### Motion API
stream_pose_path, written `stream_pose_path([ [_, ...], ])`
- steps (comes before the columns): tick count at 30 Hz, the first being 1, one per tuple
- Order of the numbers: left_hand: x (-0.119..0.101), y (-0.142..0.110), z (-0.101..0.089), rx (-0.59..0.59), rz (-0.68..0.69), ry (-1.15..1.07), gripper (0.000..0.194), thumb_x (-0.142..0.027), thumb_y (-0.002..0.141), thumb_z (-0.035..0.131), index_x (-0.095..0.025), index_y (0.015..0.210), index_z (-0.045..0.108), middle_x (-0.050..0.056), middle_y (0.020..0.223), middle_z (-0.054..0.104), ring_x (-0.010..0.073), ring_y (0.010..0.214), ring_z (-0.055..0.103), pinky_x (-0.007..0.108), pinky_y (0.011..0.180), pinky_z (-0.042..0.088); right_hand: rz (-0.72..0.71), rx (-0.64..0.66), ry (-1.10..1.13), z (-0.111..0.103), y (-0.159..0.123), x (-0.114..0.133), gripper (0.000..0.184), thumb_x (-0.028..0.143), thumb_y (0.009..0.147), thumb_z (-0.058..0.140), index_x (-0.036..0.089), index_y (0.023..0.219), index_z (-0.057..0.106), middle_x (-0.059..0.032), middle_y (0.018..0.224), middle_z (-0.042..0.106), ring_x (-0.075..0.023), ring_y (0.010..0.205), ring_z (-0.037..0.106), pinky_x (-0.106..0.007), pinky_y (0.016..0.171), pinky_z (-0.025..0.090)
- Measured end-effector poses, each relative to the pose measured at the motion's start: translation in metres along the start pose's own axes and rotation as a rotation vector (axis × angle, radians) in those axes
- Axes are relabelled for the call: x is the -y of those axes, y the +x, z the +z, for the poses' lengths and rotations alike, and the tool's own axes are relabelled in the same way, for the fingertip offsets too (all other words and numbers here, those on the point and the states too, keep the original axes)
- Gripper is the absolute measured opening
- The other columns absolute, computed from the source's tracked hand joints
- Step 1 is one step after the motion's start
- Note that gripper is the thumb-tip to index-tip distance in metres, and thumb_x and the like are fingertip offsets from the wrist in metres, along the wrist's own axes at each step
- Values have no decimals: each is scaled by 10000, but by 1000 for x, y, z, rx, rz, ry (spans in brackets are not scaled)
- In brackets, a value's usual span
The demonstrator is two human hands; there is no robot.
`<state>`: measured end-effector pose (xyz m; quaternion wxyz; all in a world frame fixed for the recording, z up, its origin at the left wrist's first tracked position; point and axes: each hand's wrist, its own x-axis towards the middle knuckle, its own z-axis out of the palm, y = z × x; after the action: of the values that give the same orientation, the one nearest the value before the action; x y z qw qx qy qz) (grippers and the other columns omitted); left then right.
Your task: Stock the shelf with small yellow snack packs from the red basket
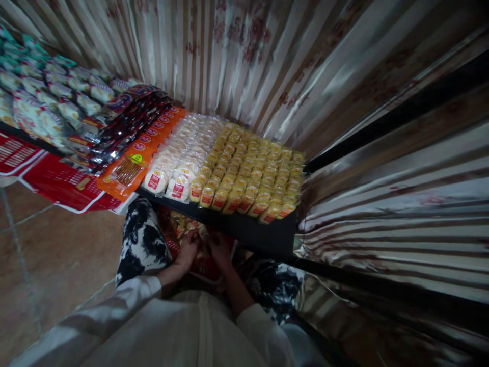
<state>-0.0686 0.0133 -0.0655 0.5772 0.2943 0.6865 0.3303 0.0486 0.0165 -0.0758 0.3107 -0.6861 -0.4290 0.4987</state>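
Both hands are low between my knees, over a red plastic basket [206, 272] under the front edge of a black shelf [252, 232]. Small wrapped snack packets [179, 224] in yellowish, see-through wrapping lie in the basket. My left hand [189, 247] has its fingers curled in among the packets. Close beside it, my right hand [219, 247] is also curled, in deep shadow. A packet-like thing shows between them, but the dim light hides what each hand grips.
Rows of yellow wrapped snacks [248, 173] and white round packets [168, 176] stand on the shelf, with an orange snack bag [130, 171], dark packs [130, 122] and pale bags [64, 97] leftward. Red baskets [61, 186] stand below. A pleated curtain [237, 56] hangs behind; black bars [401, 107] cross right.
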Motion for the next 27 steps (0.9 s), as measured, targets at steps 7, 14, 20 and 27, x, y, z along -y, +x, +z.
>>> stream_pose_path([
  [7,-27,-19,-33,90,-42,-178,554,-141,643,518,-185,1194,534,33,908,658,127,671,586,208,579,450,5,56,184,-5,-19,8,107,301,650,578,208,697,604,8,711,648,-161,702,606,-288,683,489],
  [14,-51,-46,-36,251,73,-52,598,-236,616,580,-163,1205,509,-23,682,591,103,562,505,198,532,378,162,89,462,-30,-46,36,159,284,644,580,200,764,644,-4,709,665,-156,606,611,-232,487,476],
  [20,-86,-57,-27,371,218,4,470,-329,597,664,-160,1023,558,-23,683,589,110,595,517,209,559,392,67,148,576,-65,-62,68,188,313,738,539,188,824,648,-19,748,661,-116,472,559,-213,397,420],
  [27,-104,-68,-8,369,285,59,327,-419,614,675,-166,781,554,-60,595,515,70,518,444,178,492,352,94,52,674,-88,-68,76,389,550,800,472,188,774,615,-20,602,625,-147,476,547,-247,406,400],
])
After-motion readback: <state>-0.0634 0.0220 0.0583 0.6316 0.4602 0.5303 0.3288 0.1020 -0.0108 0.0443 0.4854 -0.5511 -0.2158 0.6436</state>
